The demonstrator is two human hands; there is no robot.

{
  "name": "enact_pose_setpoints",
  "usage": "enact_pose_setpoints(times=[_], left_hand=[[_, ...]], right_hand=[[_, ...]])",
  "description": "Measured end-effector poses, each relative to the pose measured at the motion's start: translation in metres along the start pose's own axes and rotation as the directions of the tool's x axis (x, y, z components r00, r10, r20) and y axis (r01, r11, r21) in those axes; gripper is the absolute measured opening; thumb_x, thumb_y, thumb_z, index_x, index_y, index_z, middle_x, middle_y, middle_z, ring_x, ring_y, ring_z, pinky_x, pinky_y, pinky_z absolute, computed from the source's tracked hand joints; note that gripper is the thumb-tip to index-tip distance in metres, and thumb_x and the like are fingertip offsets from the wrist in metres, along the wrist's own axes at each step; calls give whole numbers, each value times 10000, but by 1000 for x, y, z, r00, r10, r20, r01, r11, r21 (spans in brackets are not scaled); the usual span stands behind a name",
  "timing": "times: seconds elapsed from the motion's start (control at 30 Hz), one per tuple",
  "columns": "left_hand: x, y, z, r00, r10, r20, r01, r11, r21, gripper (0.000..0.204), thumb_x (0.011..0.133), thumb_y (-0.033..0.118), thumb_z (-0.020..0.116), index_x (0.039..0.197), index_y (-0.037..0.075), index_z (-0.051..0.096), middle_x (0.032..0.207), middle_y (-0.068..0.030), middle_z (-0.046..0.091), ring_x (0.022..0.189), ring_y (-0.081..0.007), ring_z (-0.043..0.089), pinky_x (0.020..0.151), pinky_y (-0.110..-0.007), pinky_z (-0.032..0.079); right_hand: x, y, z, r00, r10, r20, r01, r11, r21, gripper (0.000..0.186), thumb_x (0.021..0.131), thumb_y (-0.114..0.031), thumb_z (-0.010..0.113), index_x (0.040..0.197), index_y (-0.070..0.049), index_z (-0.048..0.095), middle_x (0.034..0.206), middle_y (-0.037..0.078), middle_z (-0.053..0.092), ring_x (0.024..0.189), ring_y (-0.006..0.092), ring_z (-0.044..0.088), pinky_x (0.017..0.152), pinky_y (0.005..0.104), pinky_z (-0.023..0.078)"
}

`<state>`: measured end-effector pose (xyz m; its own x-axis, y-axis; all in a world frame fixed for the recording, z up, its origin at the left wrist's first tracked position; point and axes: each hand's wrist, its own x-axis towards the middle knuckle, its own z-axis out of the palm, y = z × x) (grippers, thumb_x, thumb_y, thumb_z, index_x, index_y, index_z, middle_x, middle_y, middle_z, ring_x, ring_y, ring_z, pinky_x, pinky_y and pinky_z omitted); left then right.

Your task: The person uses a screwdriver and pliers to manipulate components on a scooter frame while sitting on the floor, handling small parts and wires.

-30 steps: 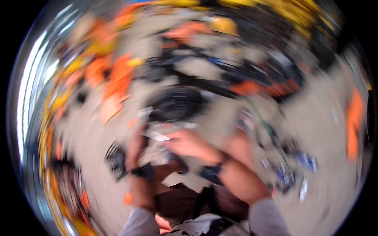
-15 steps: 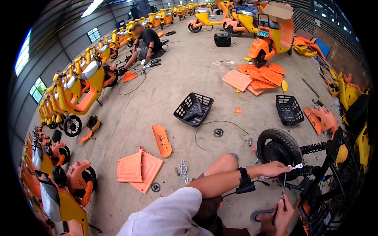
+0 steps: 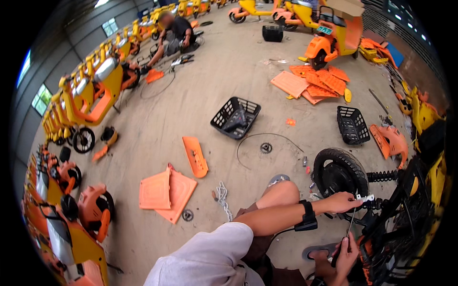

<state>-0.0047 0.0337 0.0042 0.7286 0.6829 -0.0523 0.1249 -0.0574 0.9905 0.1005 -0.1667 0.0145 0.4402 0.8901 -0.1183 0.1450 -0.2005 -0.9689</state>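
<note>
My left hand [image 3: 344, 202] reaches over beside the black rear wheel [image 3: 338, 175], its fingers closed on a small whitish metal bracket [image 3: 366, 198]. Lower down, my right hand [image 3: 346, 260] is wrapped round the dark handle of a screwdriver [image 3: 352, 225]. The thin shaft points up toward the fingers of my left hand and the bracket; whether the tip touches the bracket I cannot tell. Just beyond the bracket are a black coil-spring shock absorber [image 3: 383, 176] and the scooter's dark frame [image 3: 405, 209], with tangled wires.
A black basket [image 3: 220, 125] holds a dark power tool [image 3: 236, 121]; another black basket [image 3: 353, 126] stands near an orange fender [image 3: 395, 142]. Orange panels [image 3: 179, 195], a chain [image 3: 222, 200] and a sprocket [image 3: 265, 148] lie on the floor. Scooters line the left; a person [image 3: 180, 32] sits far off.
The view has shifted slightly. My left hand and the bracket sit a little further right, and more of the bracket's pale face shows. The screwdriver leans more to the right.
</note>
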Motion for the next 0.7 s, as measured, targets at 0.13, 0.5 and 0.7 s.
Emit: enact_pose_setpoints(times=[0.13, 0.5, 0.7], left_hand=[[16, -8, 16, 999, -12, 35, 11, 999, 34, 628, 860, 607, 541, 802, 0, 693, 620, -110, 630, 576, -231, 626, 559, -374, 474], [19, -14, 92, 993, -117, -11, 116, 992, -41, 585, 659, 498, 712, 894, -37, 698, 871, -214, 691, 837, -356, 671, 748, -412, 532], [23, -18, 88, 996, -45, 73, 47, 999, -15, 571, 632, 504, 738, 818, -35, 704, 820, -205, 690, 814, -338, 677, 732, -417, 532]], right_hand=[[15, 35, -30, 1000, -19, -3, 19, 1000, 21, 385, 998, -214, 502, 1321, -5, 509, 626, 43, 519, 437, 100, 457, 409, 237, 377], [-39, 15, -34, 961, -51, -272, -50, 935, -352, 372, 972, -206, 534, 1174, 100, 590, 1060, 184, 656, 941, 245, 632, 850, 319, 495], [-54, -4, -45, 937, 302, -175, -327, 935, -138, 433, 951, -270, 569, 1289, 1, 551, 921, 58, 620, 791, 159, 569, 682, 284, 474]])
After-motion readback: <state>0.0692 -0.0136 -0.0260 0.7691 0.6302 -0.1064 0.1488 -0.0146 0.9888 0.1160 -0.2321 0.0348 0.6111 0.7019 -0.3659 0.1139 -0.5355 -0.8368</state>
